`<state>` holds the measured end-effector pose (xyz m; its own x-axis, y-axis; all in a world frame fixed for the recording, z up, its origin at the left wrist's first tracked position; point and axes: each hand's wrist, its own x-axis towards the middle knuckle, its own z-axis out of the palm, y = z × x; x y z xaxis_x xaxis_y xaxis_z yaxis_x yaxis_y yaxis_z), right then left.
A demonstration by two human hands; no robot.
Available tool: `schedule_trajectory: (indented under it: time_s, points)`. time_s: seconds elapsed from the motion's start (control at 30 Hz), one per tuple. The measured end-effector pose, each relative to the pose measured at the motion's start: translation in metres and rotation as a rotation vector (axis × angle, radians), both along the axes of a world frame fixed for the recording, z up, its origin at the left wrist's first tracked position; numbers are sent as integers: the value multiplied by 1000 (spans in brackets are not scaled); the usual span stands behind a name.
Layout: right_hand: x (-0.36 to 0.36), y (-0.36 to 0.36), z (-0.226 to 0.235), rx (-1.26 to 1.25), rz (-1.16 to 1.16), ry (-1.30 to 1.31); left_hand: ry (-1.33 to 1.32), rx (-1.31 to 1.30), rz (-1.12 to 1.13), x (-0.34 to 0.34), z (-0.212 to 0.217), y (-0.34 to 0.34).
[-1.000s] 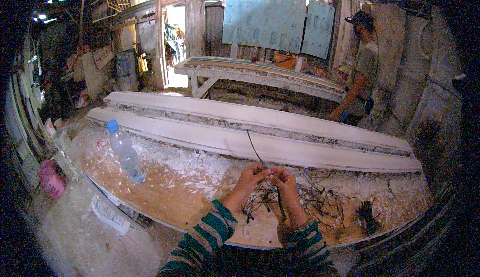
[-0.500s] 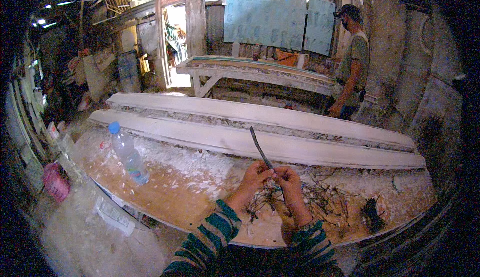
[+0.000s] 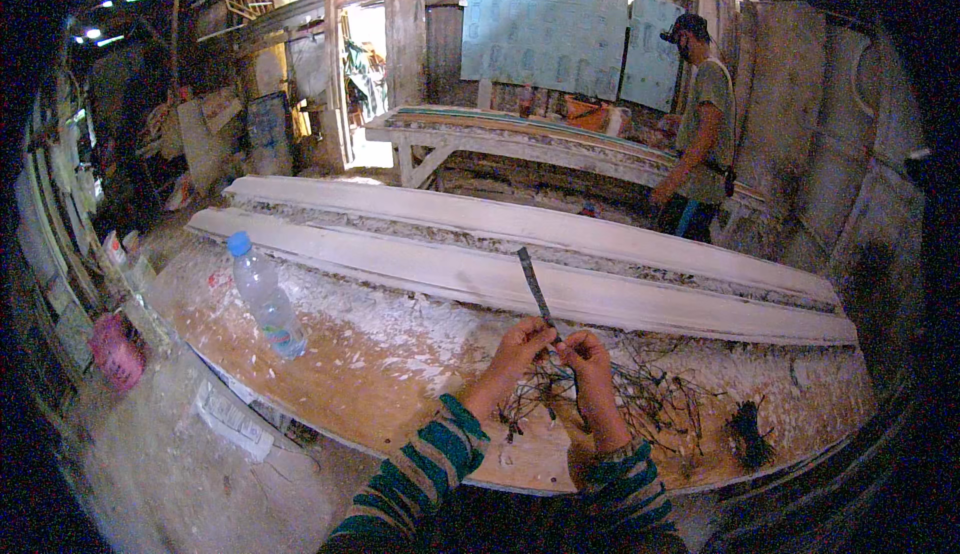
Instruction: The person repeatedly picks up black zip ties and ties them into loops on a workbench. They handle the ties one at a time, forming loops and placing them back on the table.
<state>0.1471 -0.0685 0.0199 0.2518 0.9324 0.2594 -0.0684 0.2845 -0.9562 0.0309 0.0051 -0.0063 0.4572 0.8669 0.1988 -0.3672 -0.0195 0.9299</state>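
A thin dark strip (image 3: 535, 284) stands up at a slant between my two hands, its upper end leaning left over the nearer white plank. My left hand (image 3: 521, 352) pinches it from the left side. Close against it, the bent fingers of my right hand (image 3: 592, 369) also grip the strip, whose lower part runs down by that palm. Under and beside my hands, a tangle of dark, thin strands (image 3: 660, 404) lies on the wooden tabletop (image 3: 360, 394). Farther right sits a small dark bundle of strands (image 3: 748, 436).
Two long white planks (image 3: 440, 261) lie across the table's far half. A clear bottle with a blue cap (image 3: 265, 299) stands at left. Beyond is another workbench (image 3: 480, 154), with a person (image 3: 708, 124) at its right end. A pink container (image 3: 117, 352) sits at far left.
The view has shifted slightly, moving the scene a little to the right. The strip now shows more of its flat face. Both hands keep hold of it.
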Motion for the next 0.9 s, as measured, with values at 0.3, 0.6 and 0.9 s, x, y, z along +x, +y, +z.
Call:
schedule_trajectory:
  time_s: [0.3,0.6,0.9]
  points:
    - [-7,-5,7,10,14,14,-57,75,25,5,-9,6]
    - [-10,-9,13,-8,37,31,-114,159,-3,8,-17,10]
    - [-6,-3,7,26,-35,51,59,68,9,1,-5,3]
